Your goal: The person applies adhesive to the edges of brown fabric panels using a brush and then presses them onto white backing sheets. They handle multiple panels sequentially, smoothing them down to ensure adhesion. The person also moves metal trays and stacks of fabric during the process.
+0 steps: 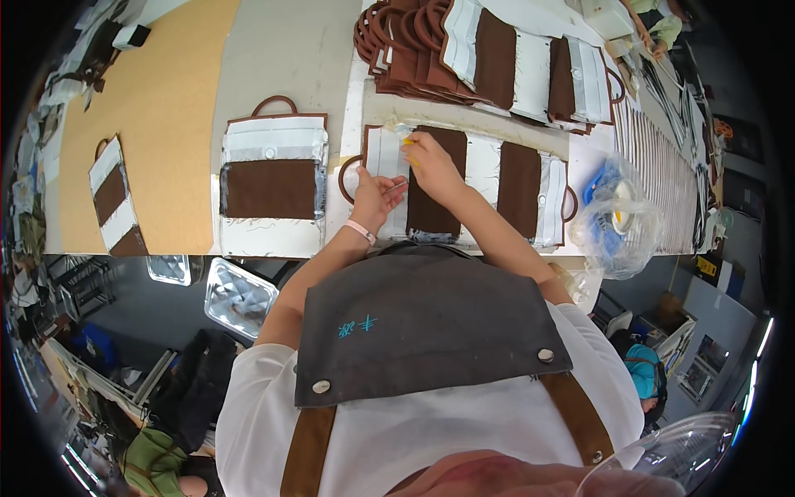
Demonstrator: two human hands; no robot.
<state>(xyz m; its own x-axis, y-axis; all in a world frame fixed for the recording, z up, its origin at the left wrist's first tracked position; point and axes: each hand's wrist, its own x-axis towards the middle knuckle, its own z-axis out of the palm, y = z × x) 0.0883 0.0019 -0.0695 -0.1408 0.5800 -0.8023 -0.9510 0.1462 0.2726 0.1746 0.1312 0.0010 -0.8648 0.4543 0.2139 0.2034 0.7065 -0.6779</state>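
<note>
My right hand point(434, 170) pinches a yellow-handled tool point(409, 152) whose pale end is near the top edge of a bag panel; its exact kind is unclear. The long panel point(482, 184) lies flat in front of me, with brown and white bands and a brown loop handle point(348, 179) at its left end. Over its left part my left hand point(379, 195) is turned partly palm up. Its fingers are curled round something thin and pale, too small to name.
Behind the panel lies a stack of similar brown bag pieces point(494, 60) with loop handles. Another panel point(272, 189) is to the left, and a narrower-looking one point(114, 197) lies beyond it on tan board. A clear plastic bag point(619, 217) covers a container by the table's right front edge.
</note>
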